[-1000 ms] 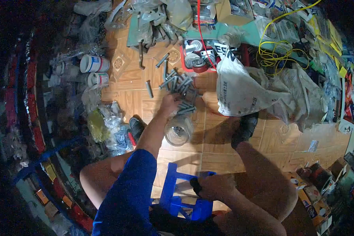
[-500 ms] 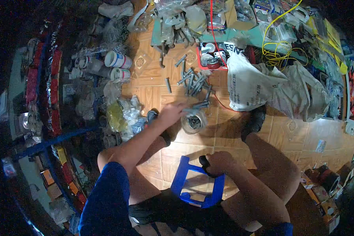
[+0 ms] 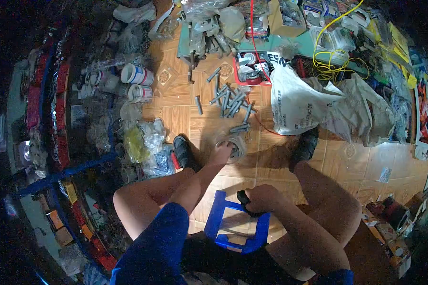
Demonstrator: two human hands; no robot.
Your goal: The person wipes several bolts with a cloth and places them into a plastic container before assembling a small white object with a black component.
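Note:
My left hand (image 3: pixel 223 149) is down at the mouth of a round, clear-walled container (image 3: pixel 240 148) standing on the floor between my feet. Its fingertips are blurred and partly inside the rim, so what they touch is hidden. Just beyond lies a loose pile of grey metal bolts (image 3: pixel 233 103), with a few more bolts (image 3: pixel 239 128) close behind the container. My right hand (image 3: pixel 264 198) is closed around a short black object (image 3: pixel 243 196), whose kind I cannot make out. It rests over a blue frame (image 3: pixel 217 213) between my knees.
A red tray (image 3: pixel 267 81) with caster wheels and a white woven sack (image 3: pixel 295 107) lie beyond the bolts. White tubs (image 3: pixel 137 75) and plastic bags (image 3: pixel 152 137) line the left. A yellow cable (image 3: pixel 337 71) coils on the cluttered green surface at the back right.
My left hand has moved from behind the container's left side down to its mouth, and the left arm has swung inward. My right hand stays put. The view has shifted slightly.

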